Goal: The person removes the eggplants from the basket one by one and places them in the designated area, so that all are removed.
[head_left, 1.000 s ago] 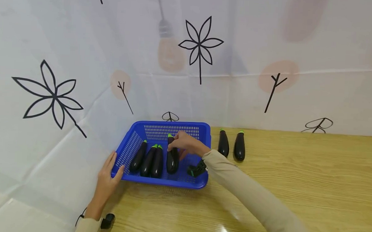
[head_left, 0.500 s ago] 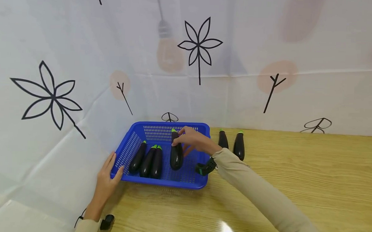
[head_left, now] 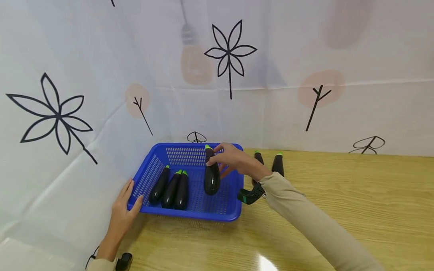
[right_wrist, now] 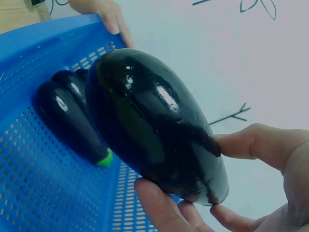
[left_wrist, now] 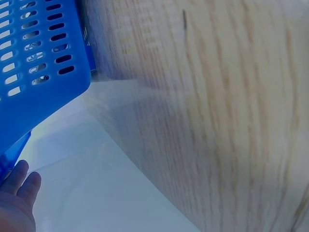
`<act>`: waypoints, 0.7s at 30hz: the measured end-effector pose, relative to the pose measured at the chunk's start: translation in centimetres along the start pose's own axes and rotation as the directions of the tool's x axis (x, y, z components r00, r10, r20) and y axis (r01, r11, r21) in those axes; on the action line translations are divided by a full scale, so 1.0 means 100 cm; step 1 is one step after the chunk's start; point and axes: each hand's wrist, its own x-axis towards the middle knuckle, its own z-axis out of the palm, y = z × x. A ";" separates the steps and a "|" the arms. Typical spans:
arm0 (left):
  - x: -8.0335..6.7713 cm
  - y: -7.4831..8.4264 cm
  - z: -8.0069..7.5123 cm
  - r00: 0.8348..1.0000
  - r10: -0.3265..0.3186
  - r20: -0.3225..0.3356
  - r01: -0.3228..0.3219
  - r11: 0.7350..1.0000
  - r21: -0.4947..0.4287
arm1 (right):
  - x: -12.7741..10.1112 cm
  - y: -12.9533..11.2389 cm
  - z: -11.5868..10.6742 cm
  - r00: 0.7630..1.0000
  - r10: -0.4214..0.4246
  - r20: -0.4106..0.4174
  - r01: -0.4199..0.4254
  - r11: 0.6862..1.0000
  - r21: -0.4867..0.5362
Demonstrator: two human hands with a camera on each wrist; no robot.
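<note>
Eggplant (head_left: 212,175) hung over the right half of the blue basket (head_left: 232,213), held near its green-capped stem end by the right hand (head_left: 234,160), whose thumb and fingers (right_wrist: 159,205) were curled round the narrow part, as the right wrist view showed. Its skin looked glossy and smooth, so it was probably slippery; it seemed firm and fairly light, and the narrow neck below the cap appeared the surest place to take hold, since the fat end would tend to slide out of a pinch. The fruit pointed its rounded end toward six o'clock and hung apart from the basket floor, as far as could be judged.

The left hand (head_left: 125,204) held the basket's near-left corner at about eight o'clock, fingers over the rim and thumb along the outer wall.

Three more eggplants (head_left: 170,187) lay side by side in the basket's left half, touching or nearly so. Two further eggplants (head_left: 277,164) lay on the wooden desk (head_left: 344,203) at about two o'clock from the basket, partly hidden by the right wrist. The basket's perforated right wall stood between the held fruit and that pair. A printed white sheet (head_left: 97,67) closed off the back and left.
</note>
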 end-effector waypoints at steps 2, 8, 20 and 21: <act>0.000 -0.001 0.000 1.000 0.004 -0.005 -0.004 1.000 0.004 | -0.002 0.000 -0.003 1.000 -0.008 0.001 0.008 1.000 -0.001; 0.000 -0.002 0.001 1.000 0.014 -0.018 -0.014 1.000 -0.001 | -0.009 0.001 -0.014 1.000 -0.017 0.007 0.018 1.000 -0.018; 0.000 0.000 0.002 1.000 0.006 -0.017 -0.006 1.000 -0.010 | -0.023 0.005 -0.031 1.000 0.000 -0.025 -0.002 0.998 -0.059; 0.000 0.000 0.002 1.000 0.002 -0.021 -0.002 1.000 -0.010 | -0.024 0.006 -0.032 1.000 0.000 -0.025 -0.002 0.998 -0.059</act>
